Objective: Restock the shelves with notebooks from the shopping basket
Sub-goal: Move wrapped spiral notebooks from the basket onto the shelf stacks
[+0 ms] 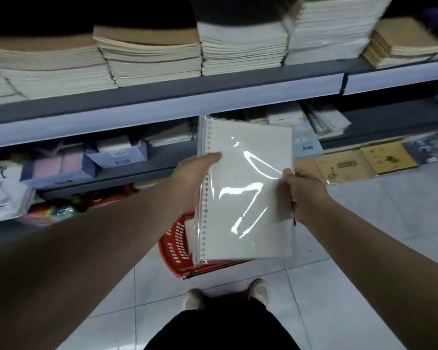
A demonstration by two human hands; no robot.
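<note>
I hold a white spiral notebook [245,188] in a clear plastic wrap in front of me, above the red shopping basket [177,246] on the floor. My left hand [192,173] grips its spiral edge, thumb on the cover. My right hand [304,193] pinches the wrap at its right edge. More wrapped notebooks lie under it in the same stack. The grey shelf [162,97] above carries stacks of cream and brown notebooks [149,54].
The lower shelf holds boxes [116,152] and more notebooks [326,120]. Brown packs [344,165] lie on the white tiled floor at the right. Coloured goods [61,210] sit low at the left. My feet [228,291] stand just behind the basket.
</note>
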